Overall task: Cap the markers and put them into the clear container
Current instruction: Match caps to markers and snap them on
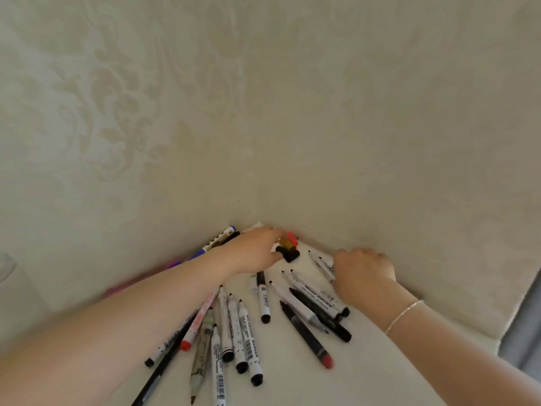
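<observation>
Several uncapped markers (248, 341) lie fanned out on a white table (366, 361) that sits in a wall corner. A small heap of loose caps (291, 251), black, red and yellow, lies right in the corner. My left hand (254, 250) reaches into that heap, with thumb and fingers curled around a black cap at its left edge. My right hand (363, 273) lies to the right near the wall, its fingers curled over a white marker (323, 263). A clear rim, perhaps the clear container (7, 266), shows at the far left edge.
A blue-capped marker (218, 241) and pink markers (172, 265) lie along the left wall behind my left forearm. A dark marker with a red end (307, 335) lies to the right of the fan. The table's right edge drops to a grey floor (521, 332).
</observation>
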The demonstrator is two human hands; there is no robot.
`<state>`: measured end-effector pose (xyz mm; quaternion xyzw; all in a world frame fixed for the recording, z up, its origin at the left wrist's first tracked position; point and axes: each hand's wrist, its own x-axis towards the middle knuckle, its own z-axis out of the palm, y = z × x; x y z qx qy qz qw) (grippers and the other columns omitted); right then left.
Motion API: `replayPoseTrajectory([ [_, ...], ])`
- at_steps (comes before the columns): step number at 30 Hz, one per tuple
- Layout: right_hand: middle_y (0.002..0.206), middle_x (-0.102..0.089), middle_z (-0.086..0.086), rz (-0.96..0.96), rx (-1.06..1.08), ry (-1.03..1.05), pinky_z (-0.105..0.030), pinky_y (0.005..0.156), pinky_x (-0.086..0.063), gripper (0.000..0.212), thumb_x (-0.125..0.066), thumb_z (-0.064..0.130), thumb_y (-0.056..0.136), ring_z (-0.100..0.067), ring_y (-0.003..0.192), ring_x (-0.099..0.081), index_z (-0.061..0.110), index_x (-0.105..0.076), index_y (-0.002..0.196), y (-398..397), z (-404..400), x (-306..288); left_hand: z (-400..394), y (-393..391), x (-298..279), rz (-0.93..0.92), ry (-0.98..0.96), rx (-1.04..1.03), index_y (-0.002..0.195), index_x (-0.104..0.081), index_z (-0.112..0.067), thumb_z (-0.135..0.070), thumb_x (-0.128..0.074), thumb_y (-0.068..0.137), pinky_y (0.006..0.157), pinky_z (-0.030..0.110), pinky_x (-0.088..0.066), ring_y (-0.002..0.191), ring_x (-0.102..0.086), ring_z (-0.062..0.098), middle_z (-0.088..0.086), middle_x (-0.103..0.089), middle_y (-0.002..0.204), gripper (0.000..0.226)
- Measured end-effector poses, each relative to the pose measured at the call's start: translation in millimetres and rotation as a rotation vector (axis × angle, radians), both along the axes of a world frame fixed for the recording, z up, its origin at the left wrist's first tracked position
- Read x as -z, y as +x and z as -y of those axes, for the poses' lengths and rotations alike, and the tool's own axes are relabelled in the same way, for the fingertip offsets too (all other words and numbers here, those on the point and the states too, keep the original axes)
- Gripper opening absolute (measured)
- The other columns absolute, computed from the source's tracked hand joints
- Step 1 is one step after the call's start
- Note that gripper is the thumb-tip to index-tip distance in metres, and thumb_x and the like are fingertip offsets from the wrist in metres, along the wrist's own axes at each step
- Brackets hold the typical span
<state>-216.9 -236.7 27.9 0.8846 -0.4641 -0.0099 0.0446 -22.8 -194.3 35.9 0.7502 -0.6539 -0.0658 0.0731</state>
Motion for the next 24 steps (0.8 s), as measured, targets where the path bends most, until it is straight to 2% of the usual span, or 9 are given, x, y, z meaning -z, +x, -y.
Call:
replayPoseTrajectory([
  [3, 0.125, -0.059, -0.003, -0.034, 0.069, 0.052, -0.030, 0.088, -0.046, 0.032, -0.048, 0.014, 0.090, -0.024, 0.115, -0.058, 0.018, -0.055, 0.121, -20, 11, 6, 23, -10, 2, -0.105, 0.005, -0.057, 0.136, -0.044, -0.023, -0.025, -0.047, 0.099, 0.083, 0.024, -0.037, 0.112, -0.051, 0.021, 0.005, -0.050, 0.128, 0.038],
  [8, 0.125, -0.057, -0.005, 0.056, 0.043, 0.135, -0.028, 0.087, -0.045, 0.032, -0.044, 0.008, 0.091, -0.025, 0.115, -0.057, 0.015, -0.052, 0.121, -33, 24, 15, 48, -14, 6, -0.231, 0.016, -0.110, 0.146, -0.036, -0.021, -0.019, -0.042, 0.101, 0.079, 0.013, -0.032, 0.119, -0.050, 0.019, 0.005, -0.052, 0.136, 0.045],
  [10, 0.123, -0.057, -0.007, 0.112, 0.038, 0.207, -0.028, 0.086, -0.045, 0.032, -0.044, 0.008, 0.091, -0.026, 0.112, -0.057, 0.014, -0.053, 0.121, -34, 31, 19, 52, -12, 9, -0.278, 0.026, -0.123, 0.146, -0.037, -0.021, -0.017, -0.041, 0.102, 0.078, 0.009, -0.032, 0.116, -0.050, 0.015, 0.004, -0.052, 0.138, 0.045],
  [13, 0.125, -0.057, -0.006, 0.213, 0.041, 0.315, -0.028, 0.090, -0.048, 0.039, -0.048, 0.007, 0.087, -0.025, 0.113, -0.056, 0.015, -0.055, 0.124, -32, 40, 25, 57, -8, 14, -0.268, 0.008, -0.145, 0.142, -0.044, -0.020, -0.019, -0.045, 0.100, 0.083, 0.011, -0.032, 0.119, -0.050, 0.015, 0.004, -0.051, 0.139, 0.042],
  [15, 0.125, -0.058, -0.005, 0.287, 0.031, 0.391, -0.025, 0.089, -0.048, 0.043, -0.051, 0.007, 0.084, -0.022, 0.112, -0.057, 0.016, -0.056, 0.125, -29, 45, 29, 59, -5, 16, -0.253, -0.021, -0.158, 0.138, -0.050, -0.018, -0.020, -0.046, 0.100, 0.078, 0.011, -0.032, 0.114, -0.052, 0.016, 0.005, -0.055, 0.134, 0.038],
  [18, 0.121, -0.059, -0.001, 0.375, -0.001, 0.444, -0.015, 0.078, -0.043, 0.046, -0.055, 0.008, 0.082, -0.014, 0.102, -0.057, 0.019, -0.056, 0.127, -26, 49, 32, 63, -3, 19, -0.260, -0.052, -0.165, 0.128, -0.060, -0.017, -0.021, -0.049, 0.098, 0.071, 0.011, -0.033, 0.097, -0.053, 0.010, 0.003, -0.063, 0.122, 0.032],
  [21, 0.105, -0.056, 0.004, 0.473, -0.038, 0.513, -0.003, 0.054, -0.034, 0.045, -0.063, 0.010, 0.081, -0.008, 0.087, -0.051, 0.019, -0.059, 0.124, -23, 52, 33, 68, 0, 23, -0.260, -0.059, -0.179, 0.122, -0.065, -0.019, -0.024, -0.055, 0.096, 0.071, 0.014, -0.036, 0.090, -0.053, 0.007, 0.001, -0.066, 0.116, 0.028],
  [24, 0.095, -0.054, 0.008, 0.567, -0.030, 0.605, -0.004, 0.048, -0.032, 0.044, -0.071, 0.011, 0.076, -0.006, 0.077, -0.050, 0.022, -0.063, 0.117, -20, 55, 36, 74, 2, 27, -0.239, -0.073, -0.196, 0.120, -0.066, -0.018, -0.025, -0.057, 0.095, 0.068, 0.016, -0.037, 0.085, -0.052, 0.008, 0.002, -0.067, 0.111, 0.028],
])
